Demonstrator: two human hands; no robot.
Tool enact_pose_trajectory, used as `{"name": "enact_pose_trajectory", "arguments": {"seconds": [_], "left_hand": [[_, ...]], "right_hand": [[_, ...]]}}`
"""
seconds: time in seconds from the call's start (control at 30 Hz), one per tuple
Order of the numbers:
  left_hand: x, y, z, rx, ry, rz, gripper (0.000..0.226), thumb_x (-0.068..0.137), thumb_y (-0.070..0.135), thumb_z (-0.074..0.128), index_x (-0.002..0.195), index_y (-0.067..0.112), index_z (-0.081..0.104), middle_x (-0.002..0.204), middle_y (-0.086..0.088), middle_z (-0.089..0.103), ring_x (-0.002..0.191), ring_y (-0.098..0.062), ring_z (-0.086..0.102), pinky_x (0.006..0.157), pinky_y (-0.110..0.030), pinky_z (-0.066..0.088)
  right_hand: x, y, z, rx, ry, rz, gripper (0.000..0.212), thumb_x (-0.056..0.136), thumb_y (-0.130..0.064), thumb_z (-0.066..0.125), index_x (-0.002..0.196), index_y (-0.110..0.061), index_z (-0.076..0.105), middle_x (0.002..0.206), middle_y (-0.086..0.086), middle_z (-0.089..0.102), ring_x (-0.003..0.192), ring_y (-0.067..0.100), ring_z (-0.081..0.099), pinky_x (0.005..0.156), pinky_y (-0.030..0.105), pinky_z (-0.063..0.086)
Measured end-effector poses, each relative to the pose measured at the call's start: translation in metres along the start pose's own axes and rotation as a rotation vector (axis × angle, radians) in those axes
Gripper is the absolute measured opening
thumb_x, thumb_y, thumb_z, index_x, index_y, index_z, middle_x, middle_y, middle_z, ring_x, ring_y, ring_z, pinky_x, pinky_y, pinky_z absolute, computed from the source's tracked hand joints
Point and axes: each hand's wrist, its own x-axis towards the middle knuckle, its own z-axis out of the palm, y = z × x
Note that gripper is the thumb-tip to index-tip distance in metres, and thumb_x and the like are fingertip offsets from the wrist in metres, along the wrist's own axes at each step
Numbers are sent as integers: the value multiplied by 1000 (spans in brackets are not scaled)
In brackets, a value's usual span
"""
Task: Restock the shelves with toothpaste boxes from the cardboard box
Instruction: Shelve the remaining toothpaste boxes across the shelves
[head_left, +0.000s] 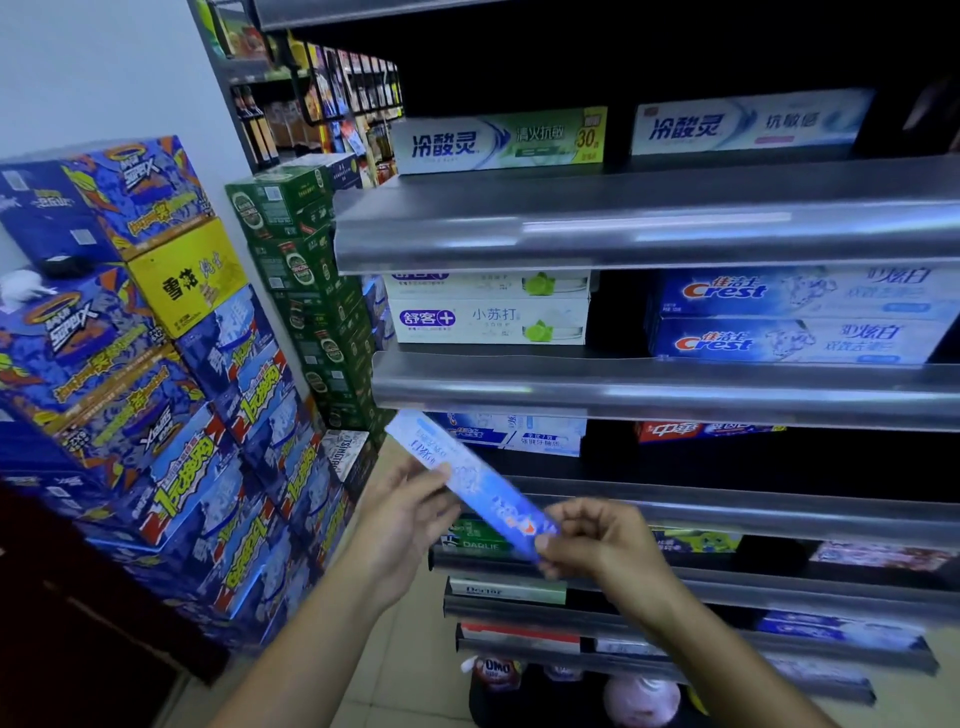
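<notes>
Toothpaste box (470, 480) tilted, gripped between both hands (498, 525).

My left hand (410, 512) and right hand (597, 543) are bare, and both forearms are bare too, uncovered right down to the bottom edge of view. The arms are slim, with narrow wrists, and the right knuckles show as soft bumps.

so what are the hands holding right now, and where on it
A blue toothpaste box, held tilted between both hands. The left hand grips it around its middle, and the right hand pinches its lower end.
</notes>
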Motion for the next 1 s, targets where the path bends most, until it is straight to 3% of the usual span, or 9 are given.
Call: {"name": "enact_pose_trajectory", "arguments": {"seconds": [0.13,0.23,0.3,0.37,0.47,0.53,0.63,0.83,1.0], "left_hand": [[-6,-1,3,244,-5,92,13,97,5,63,108,7,70,107,-18,74,94,-28,71,79,-38,58],[-12,12,-1,514,-205,163,32,95,-1,63,120,18,73,111,-8,77,97,-23,71,81,-30,57],[-18,21,-2,634,-414,159,41,97,0,62,131,21,68,115,5,77,93,-7,71,79,-18,54],[-19,28,0,806,-554,201,45,99,6,64,139,27,63,105,15,76,79,2,62,74,-10,47],[-13,32,4,1006,-633,255,46,97,21,70,135,46,64,105,6,74,75,-12,52,71,-22,45],[-9,29,-2,992,-515,247,40,89,32,79,127,43,69,107,4,74,81,-19,61,80,-32,53],[-2,22,-26,908,-173,286,49,68,48,92,109,30,72,104,2,71,95,-21,68,88,-39,56],[19,9,-31,494,62,311,52,60,14,94,105,13,68,101,-7,77,97,-24,75,78,-27,60],[51,12,-22,400,164,436,51,64,5,95,101,18,62,100,-4,73,89,-8,75,78,-23,59]], "right_hand": [[-11,5,6,-331,-152,66,32,75,-8,89,102,-1,73,91,18,75,74,19,67,73,37,56],[-10,-11,4,-333,-19,-7,46,78,-25,88,118,-15,68,100,13,74,76,16,67,77,40,58],[-7,-23,6,-201,42,-88,49,82,-21,83,127,-18,63,108,14,70,74,21,67,66,36,56],[-3,-29,9,-140,36,-161,53,85,-11,80,133,-19,60,112,13,67,75,25,67,61,33,54],[0,-29,11,-134,-15,-231,43,84,0,79,123,-11,65,107,18,71,79,22,70,63,29,56],[1,-25,6,-83,7,-249,36,82,3,78,116,-5,67,104,20,73,83,23,73,65,30,58],[3,-16,-8,43,109,-284,32,83,4,76,113,-4,68,103,16,76,89,28,74,67,33,60],[15,-4,-15,188,237,-306,37,81,3,78,114,-6,62,101,15,77,92,32,75,69,32,62],[38,-15,-14,-108,424,-374,38,75,-10,89,106,-14,69,99,3,77,96,24,73,85,36,60]]}}
